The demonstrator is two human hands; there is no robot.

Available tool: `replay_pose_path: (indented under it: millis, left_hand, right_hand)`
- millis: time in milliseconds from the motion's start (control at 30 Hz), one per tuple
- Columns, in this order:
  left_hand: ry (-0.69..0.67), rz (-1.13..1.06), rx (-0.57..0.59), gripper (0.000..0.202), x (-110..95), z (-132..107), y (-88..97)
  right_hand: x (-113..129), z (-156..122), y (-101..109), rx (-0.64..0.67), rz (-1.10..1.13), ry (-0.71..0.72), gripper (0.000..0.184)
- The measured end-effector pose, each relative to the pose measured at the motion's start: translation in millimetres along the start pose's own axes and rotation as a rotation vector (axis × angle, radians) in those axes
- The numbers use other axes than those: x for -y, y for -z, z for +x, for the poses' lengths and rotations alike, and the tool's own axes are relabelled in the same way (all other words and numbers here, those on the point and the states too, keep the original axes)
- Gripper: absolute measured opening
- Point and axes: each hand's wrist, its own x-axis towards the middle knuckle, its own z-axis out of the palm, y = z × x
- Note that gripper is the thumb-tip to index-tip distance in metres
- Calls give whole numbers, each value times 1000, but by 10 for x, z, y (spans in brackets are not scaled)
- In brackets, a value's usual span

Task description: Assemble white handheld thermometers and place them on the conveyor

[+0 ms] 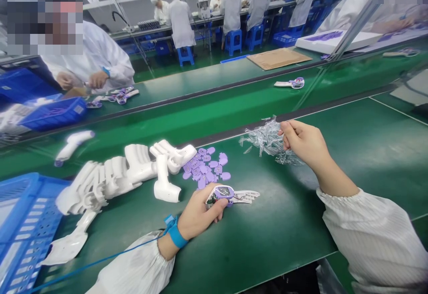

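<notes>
My left hand (200,211) rests on the green table, fingers closed round a small purple-faced part with a screen and a white flat piece sticking out (230,193). My right hand (302,142) is closed in a pinch over a heap of clear plastic pieces (264,140), touching it. Between the hands lies a cluster of several purple button pieces (207,167). A row of white thermometer housings (123,175) lies to the left of my left hand.
A blue crate (20,222) stands at the front left edge. A conveyor belt (214,106) runs behind, carrying a white thermometer (72,144) and another part (290,83). A co-worker in white sits at far left; several people work at the back benches.
</notes>
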Motion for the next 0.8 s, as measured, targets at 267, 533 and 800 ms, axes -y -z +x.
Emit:
replay_pose_path:
  millis: [267, 533, 800]
  left_hand:
    - [-10, 1, 2, 43, 17, 5, 3]
    - [-18, 5, 1, 40, 27, -6, 6]
    - [-3, -11, 0, 40, 11, 7, 8]
  right_hand:
    - [155, -95, -39, -171, 350, 75, 29]
    - [44, -46, -65, -144, 351, 47, 40]
    - [122, -107, -91, -210, 349, 81, 26]
